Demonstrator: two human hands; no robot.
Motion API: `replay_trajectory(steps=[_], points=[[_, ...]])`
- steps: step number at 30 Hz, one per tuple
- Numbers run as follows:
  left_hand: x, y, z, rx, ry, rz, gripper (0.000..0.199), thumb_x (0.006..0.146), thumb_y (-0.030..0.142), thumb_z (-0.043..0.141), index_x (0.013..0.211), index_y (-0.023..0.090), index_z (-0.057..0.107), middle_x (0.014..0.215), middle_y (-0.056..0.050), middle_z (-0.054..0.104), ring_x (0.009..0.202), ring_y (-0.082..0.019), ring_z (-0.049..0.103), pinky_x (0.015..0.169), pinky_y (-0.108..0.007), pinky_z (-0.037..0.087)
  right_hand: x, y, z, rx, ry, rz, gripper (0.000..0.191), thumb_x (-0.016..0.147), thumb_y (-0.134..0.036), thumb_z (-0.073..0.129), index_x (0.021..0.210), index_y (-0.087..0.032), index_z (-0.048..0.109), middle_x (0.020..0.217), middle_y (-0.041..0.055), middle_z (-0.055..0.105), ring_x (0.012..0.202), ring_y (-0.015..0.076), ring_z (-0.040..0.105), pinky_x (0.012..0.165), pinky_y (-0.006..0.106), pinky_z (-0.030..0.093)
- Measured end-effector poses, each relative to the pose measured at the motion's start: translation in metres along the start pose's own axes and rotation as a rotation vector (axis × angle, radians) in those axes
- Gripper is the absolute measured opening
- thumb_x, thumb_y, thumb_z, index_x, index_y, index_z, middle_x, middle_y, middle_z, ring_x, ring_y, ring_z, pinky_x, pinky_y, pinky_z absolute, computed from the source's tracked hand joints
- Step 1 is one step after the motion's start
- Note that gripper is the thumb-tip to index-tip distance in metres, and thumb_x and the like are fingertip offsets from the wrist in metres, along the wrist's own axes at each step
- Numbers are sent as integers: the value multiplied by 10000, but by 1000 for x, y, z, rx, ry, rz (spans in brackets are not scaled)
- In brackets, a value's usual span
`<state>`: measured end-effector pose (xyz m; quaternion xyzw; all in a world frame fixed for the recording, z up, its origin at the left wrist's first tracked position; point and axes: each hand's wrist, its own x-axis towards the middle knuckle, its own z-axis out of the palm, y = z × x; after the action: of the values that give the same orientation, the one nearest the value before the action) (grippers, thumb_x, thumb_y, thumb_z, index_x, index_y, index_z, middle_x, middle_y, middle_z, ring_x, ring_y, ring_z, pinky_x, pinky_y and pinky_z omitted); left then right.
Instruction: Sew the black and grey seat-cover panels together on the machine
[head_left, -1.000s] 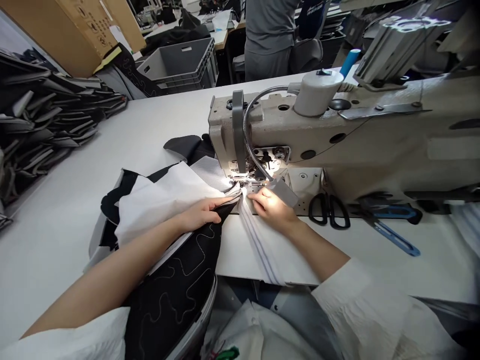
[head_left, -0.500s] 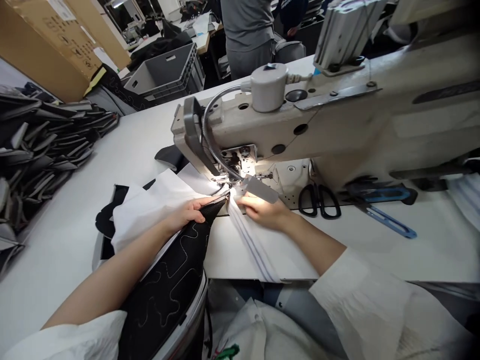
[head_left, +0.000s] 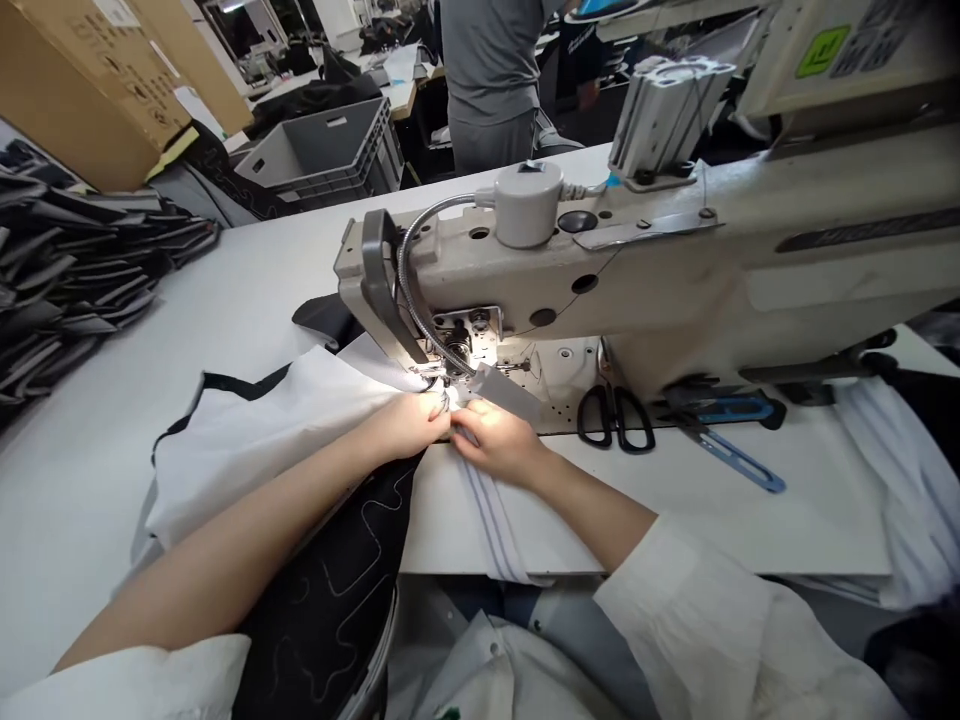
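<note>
The left hand (head_left: 409, 425) pinches the black quilted panel (head_left: 330, 590) and the right hand (head_left: 495, 442) pinches the striped white fabric (head_left: 487, 520). Both narrow grips meet at the presser foot (head_left: 442, 395), seemingly to keep the layers together there (exact finger contact obscured). The sewing machine (head_left: 570, 270) stands above, with scissors (head_left: 609, 405) to the right, within reach.

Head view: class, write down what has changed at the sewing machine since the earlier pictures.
The left hand has slid right, over the tip of the black quilted panel, up against the right hand. Neither lets go. The sewing machine and scissors stay put.
</note>
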<state>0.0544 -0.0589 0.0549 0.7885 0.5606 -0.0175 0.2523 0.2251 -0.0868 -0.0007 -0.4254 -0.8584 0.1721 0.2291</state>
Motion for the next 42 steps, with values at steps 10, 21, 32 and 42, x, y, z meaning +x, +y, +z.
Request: replay_trajectory(steps=[10, 21, 32, 42], points=[[6, -12, -7, -128, -76, -18, 256, 776, 325, 414, 561, 198, 357, 553, 24, 443, 535, -124, 412, 489, -255, 312, 1, 1, 5, -65, 72, 7, 212, 875, -243, 454, 904, -227, 663, 768, 15, 596, 790, 152, 535, 667, 247, 351], [16, -18, -23, -343, -310, -83, 230, 751, 265, 442, 574, 202, 309, 491, 36, 387, 408, -111, 427, 388, -236, 291, 1, 4, -2, -29, 70, 100, 251, 894, -266, 441, 1038, -294, 645, 938, -3, 643, 716, 127, 568, 643, 241, 397], [18, -32, -22, -452, -403, -99, 199, 808, 314, 438, 660, 182, 455, 560, 22, 502, 420, -113, 497, 396, -226, 377, 1, -4, -19, -151, -14, 15, 250, 882, -222, 442, 1064, -247, 612, 762, 13, 603, 754, 161, 541, 726, 267, 363], [-14, -14, -12, -412, -129, -100, 229, 802, 411, 485, 832, 185, 508, 594, 42, 496, 514, -109, 467, 456, -218, 342, 0, 4, -10, -16, -8, -10, 185, 839, -204, 434, 757, -193, 599, 755, 30, 585, 710, 143, 520, 657, 247, 372]])
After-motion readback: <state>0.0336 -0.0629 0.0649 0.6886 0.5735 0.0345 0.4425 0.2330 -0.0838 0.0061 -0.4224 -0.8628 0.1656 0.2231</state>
